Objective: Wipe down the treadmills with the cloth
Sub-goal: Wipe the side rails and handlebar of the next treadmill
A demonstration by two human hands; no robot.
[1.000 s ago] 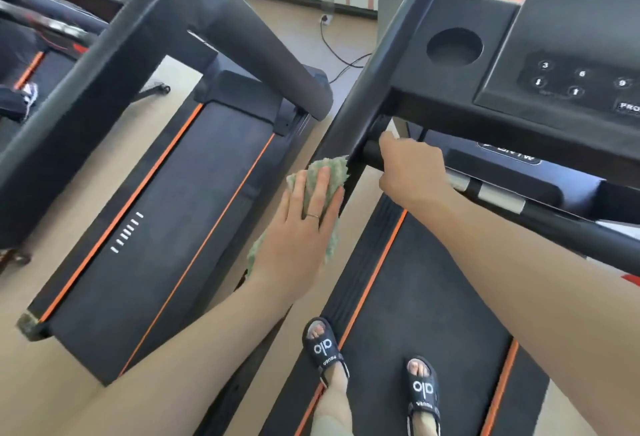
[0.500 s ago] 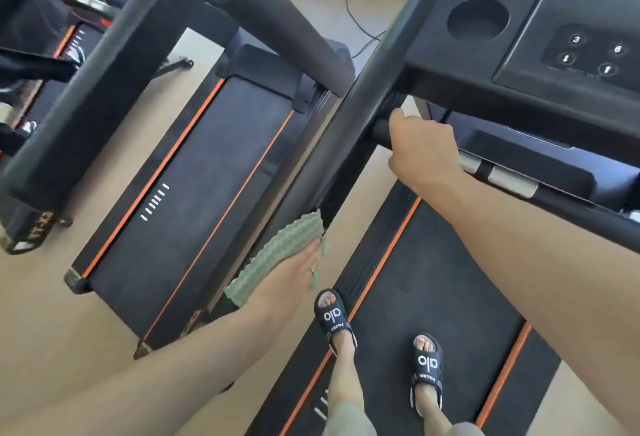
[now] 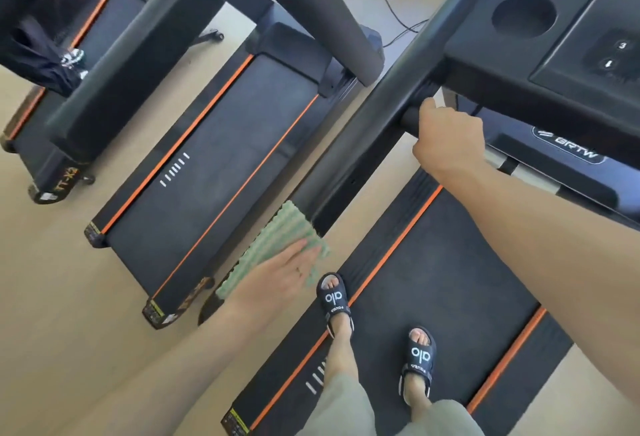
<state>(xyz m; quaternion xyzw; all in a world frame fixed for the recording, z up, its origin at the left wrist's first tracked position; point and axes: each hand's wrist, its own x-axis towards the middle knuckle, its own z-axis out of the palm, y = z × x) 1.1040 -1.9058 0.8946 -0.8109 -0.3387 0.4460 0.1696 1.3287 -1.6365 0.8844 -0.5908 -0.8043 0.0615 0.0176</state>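
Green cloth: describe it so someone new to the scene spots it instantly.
Find the treadmill the person stands on, then follow its slanted black upright post down. At the post's lower end, the left hand presses a ribbed, pale green cloth flat against it. It is the only green, soft thing among black-and-orange machines.

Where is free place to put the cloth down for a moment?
The belt ahead of the sandals is bare up to the motor cover. The neighbouring belt is bare too. The cup hole in the console is free. It is crowded by the upright, where the left hand presses the cloth.
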